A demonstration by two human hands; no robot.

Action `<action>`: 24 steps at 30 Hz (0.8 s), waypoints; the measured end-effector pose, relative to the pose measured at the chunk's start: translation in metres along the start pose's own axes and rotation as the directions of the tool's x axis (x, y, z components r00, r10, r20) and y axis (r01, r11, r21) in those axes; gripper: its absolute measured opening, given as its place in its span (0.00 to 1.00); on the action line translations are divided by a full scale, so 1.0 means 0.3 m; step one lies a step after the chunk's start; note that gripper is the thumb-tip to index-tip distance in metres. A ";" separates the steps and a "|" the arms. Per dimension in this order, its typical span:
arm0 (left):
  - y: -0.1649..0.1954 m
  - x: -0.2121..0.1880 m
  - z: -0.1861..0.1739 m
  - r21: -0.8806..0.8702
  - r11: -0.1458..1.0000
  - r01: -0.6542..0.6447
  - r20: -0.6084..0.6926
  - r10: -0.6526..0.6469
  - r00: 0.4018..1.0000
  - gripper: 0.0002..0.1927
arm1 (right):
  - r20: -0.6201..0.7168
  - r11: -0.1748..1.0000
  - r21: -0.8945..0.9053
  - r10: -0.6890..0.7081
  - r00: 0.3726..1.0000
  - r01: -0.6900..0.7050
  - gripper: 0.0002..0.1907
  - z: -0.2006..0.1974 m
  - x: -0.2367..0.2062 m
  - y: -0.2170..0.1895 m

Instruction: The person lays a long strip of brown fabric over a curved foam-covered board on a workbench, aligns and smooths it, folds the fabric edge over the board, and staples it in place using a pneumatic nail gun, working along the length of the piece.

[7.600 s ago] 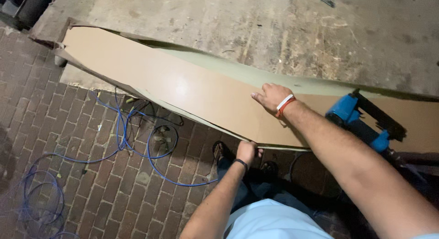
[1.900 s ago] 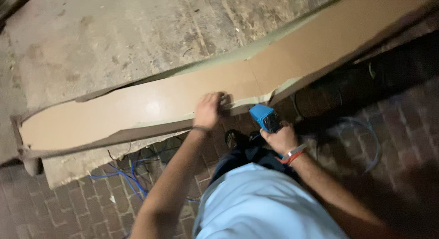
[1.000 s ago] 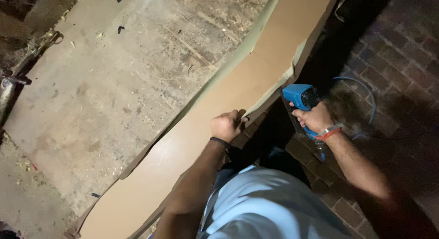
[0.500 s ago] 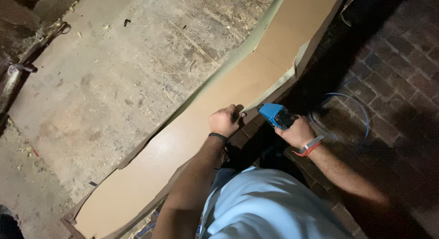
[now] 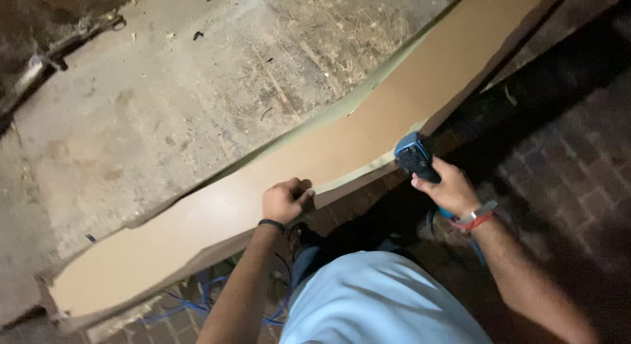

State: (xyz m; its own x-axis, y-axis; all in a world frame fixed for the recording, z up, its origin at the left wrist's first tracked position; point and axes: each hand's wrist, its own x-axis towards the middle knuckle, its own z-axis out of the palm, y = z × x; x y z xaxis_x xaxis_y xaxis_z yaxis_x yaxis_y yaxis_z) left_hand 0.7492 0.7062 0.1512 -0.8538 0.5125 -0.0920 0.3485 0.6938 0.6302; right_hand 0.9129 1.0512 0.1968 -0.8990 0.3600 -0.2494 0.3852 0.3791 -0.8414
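board (image 5: 315, 166) on slab (image 5: 164, 100) | left hand (image 5: 284, 200) on board edge | tool (image 5: 414, 158) right of it, in right hand (image 5: 450, 189)

Long curved board (image 5: 276, 179): smooth, matt tan sheet, like fibreboard, with a paler raw edge. Worktop (image 5: 197, 87): rough, scratched, dusty wood. Power tool (image 5: 415, 157): blue and black plastic, slightly glossy. Floor (image 5: 565, 166): rough matt brick. Cable (image 5: 197, 304): smooth blue plastic sheath.

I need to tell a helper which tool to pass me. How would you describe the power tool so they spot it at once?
Find the long brown board across the workbench. At its near edge, the right hand grips the tool: the only bright blue and black object there.
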 end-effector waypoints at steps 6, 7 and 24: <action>0.111 0.082 0.083 -0.093 0.957 0.275 -0.211 -0.289 0.934 0.16 | 0.203 0.813 -0.565 -0.029 0.979 0.141 0.44 -0.236 0.328 0.064; 0.118 0.125 0.104 -0.069 0.978 0.196 -0.281 -0.208 0.937 0.18 | 0.226 0.759 -0.582 -0.193 0.955 0.291 0.44 -0.254 0.390 0.076; -0.006 0.943 0.331 0.081 0.966 0.246 0.293 -0.259 0.920 0.19 | 0.492 0.644 -0.523 -0.307 0.815 0.558 0.36 -0.254 0.992 -0.183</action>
State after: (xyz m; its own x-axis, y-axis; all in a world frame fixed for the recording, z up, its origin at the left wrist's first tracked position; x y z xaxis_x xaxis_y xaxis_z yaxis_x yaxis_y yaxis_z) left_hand 0.5454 0.9001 0.0475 -0.7624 0.4406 -0.4740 0.1580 0.8370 0.5239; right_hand 0.6402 1.2026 0.2053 -0.9531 -0.2426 -0.1809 -0.1451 0.8910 -0.4303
